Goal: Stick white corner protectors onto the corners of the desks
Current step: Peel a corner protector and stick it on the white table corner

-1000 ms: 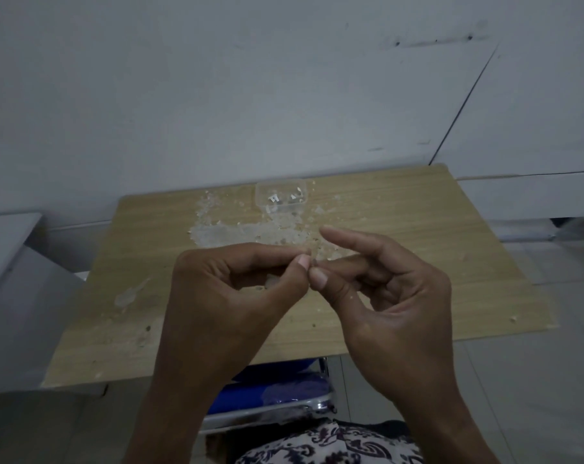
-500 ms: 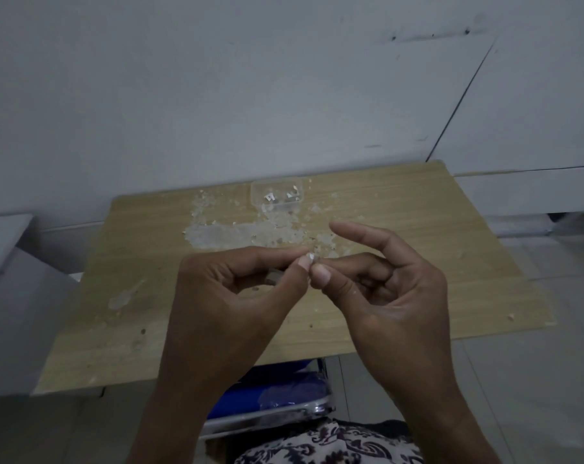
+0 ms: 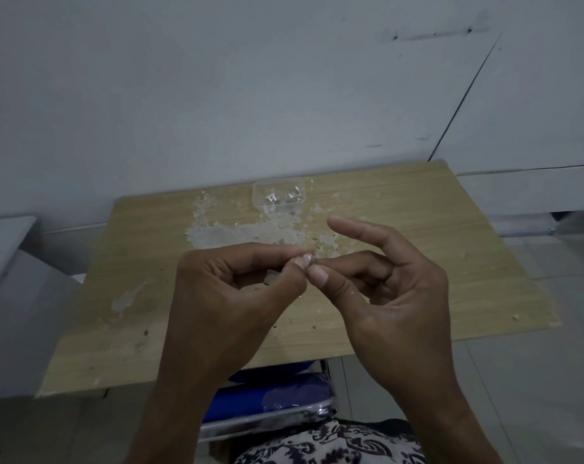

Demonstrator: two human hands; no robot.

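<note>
White, very small and largely hidden, the corner protector (image 3: 311,261) is pinched between both hands above the middle of the desk (image 3: 451,262); its shape cannot be made out. Left hand (image 3: 237,293): thumb and forefinger closed on the piece, remaining fingers curled beneath. Right hand (image 3: 394,296): thumb and middle finger pinch the same piece from the 3 o'clock side, forefinger raised and extended toward 11 o'clock, touching nothing. Both hands are held clear of the desk surface.

Desk surface is light wood grain. Far edge runs along the grey wall (image 3: 217,95); near edge lies toward 6 o'clock, above a blue chair seat (image 3: 267,396) with a chrome frame. All four corners show bare wood, with no protector visible on any.

At 12 o'clock from the hands, near the far edge, a clear plastic container (image 3: 278,195) holds a few small pieces. A spread of white scraps and residue (image 3: 237,231) lies between the container and the hands; a separate pale smear (image 3: 126,298) sits toward 9 o'clock. Open desk surface remains at 3 o'clock and at 8 o'clock. A grey surface (image 3: 2,242) stands just beside the left desk edge. Patterned fabric (image 3: 331,445) shows at 6 o'clock.
</note>
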